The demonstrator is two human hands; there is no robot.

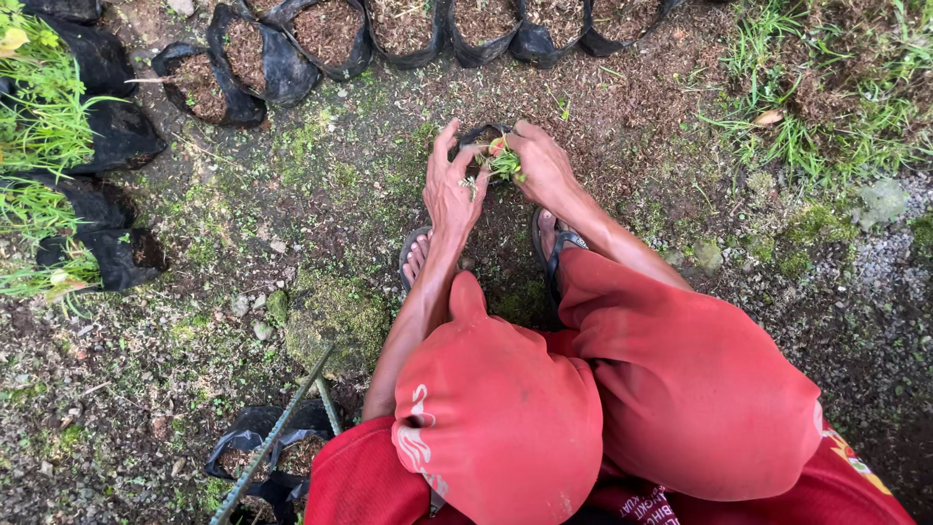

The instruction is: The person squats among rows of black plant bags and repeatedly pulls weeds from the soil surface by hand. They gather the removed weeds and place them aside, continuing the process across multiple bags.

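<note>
A small black nursery bag (478, 134) stands on the bare soil in front of my feet. A little green seedling (504, 163) sits in its mouth. My left hand (450, 187) rests against the bag's left side with its fingers stretched out and apart, touching the rim. My right hand (540, 165) comes in from the right, its fingers closed around the seedling's stem and leaves. My knees in red shorts (680, 379) fill the lower frame and hide the ground beneath them.
A row of soil-filled black bags (326, 34) lines the top edge. Bags with grassy plants (58, 136) stand at the left. A mossy stone (335, 316) lies by my left foot, with a thin metal rod (277, 433) and crumpled bags (255, 437) at the lower left. Grass (826, 107) and gravel lie to the right.
</note>
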